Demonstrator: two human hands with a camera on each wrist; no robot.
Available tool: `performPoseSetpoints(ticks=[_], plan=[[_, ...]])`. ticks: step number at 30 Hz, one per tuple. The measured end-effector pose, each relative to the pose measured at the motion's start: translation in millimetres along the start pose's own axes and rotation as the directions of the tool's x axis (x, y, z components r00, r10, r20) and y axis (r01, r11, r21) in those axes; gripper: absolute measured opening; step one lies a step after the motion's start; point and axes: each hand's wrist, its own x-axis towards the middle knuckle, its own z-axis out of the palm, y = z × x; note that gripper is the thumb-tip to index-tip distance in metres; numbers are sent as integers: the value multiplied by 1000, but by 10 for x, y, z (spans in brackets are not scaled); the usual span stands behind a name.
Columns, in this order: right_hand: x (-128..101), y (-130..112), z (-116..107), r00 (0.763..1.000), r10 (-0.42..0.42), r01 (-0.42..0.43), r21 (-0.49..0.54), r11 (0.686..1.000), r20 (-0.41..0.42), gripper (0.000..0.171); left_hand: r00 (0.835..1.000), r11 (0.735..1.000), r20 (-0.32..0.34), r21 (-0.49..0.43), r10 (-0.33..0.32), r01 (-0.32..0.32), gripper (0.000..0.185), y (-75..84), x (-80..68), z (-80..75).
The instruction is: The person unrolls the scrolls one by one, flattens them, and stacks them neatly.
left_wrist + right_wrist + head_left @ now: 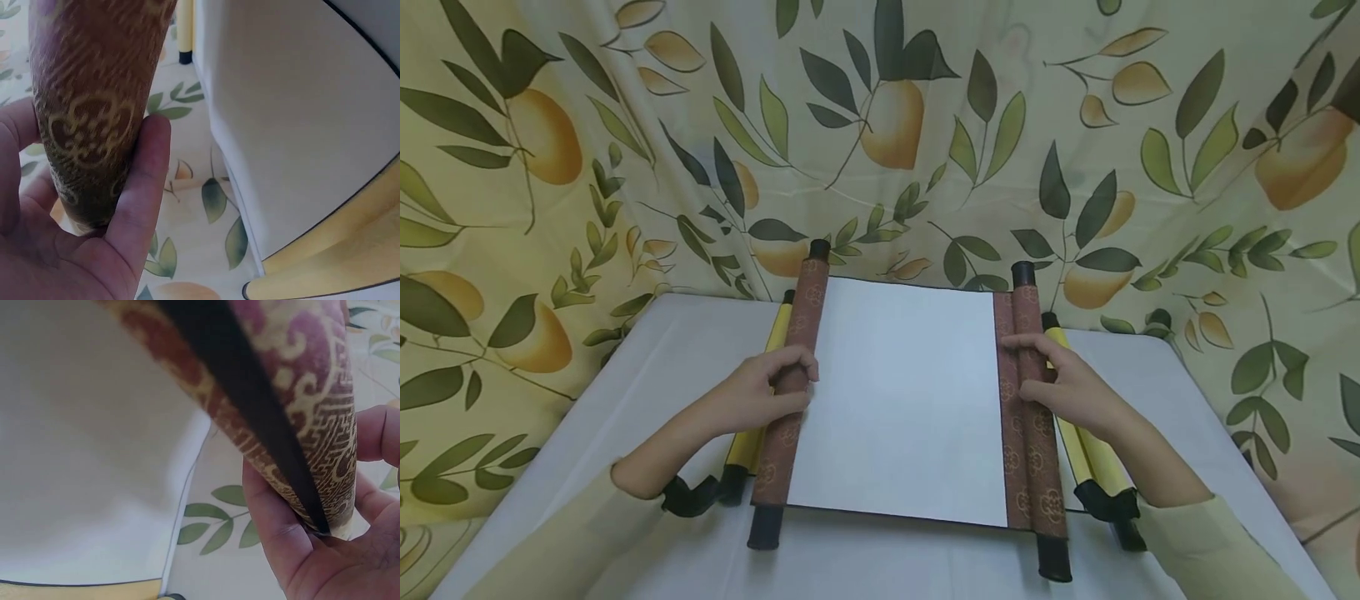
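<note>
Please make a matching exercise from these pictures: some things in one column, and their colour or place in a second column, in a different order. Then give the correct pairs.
Things:
1. left hand
2. right hand
3. open sheet
4. yellow scrolls

Colour or place:
A. blank white, between the two rolls
B. grips the brown patterned left roll
C. lie on the table, outside the brown rolls
D. grips the brown patterned right roll

Pairs: 1-B, 2-D, 3-A, 4-C

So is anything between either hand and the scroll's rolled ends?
Nothing visible: the left hand grips the left roll and the right hand grips the right roll directly.
</note>
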Motion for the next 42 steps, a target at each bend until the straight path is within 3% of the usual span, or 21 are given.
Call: performPoseSetpoints(ticks=[3,8,22,27,34,42], plan=[[-1,0,-2,1000,1,-1,0,1000,1,59,1000,1000,12,18,-7,7,21,-12,-2,-1],[-5,2,-2,1000,3,-3,-14,1000,-1,59,1000,1000,16,28,7,-7,11,-34,3,-6],[-23,8,-41,1000,15,-14,-32,999,8,58,999,999,44,53,-7,5,19,-71,1,-46],[-37,28,-50,1000,15,-15,-44,999,8,59,998,998,59,68,2,-6,9,-70,13,-64],[-50,38,-58,1000,7,-7,-53,999,6,59,998,998,55,68,6,-10,17,-142,25,-65],[-66,69,-63,1000,16,-16,-37,999,12,58,999,995,39,104,-15,10,13,-158,5,-100]])
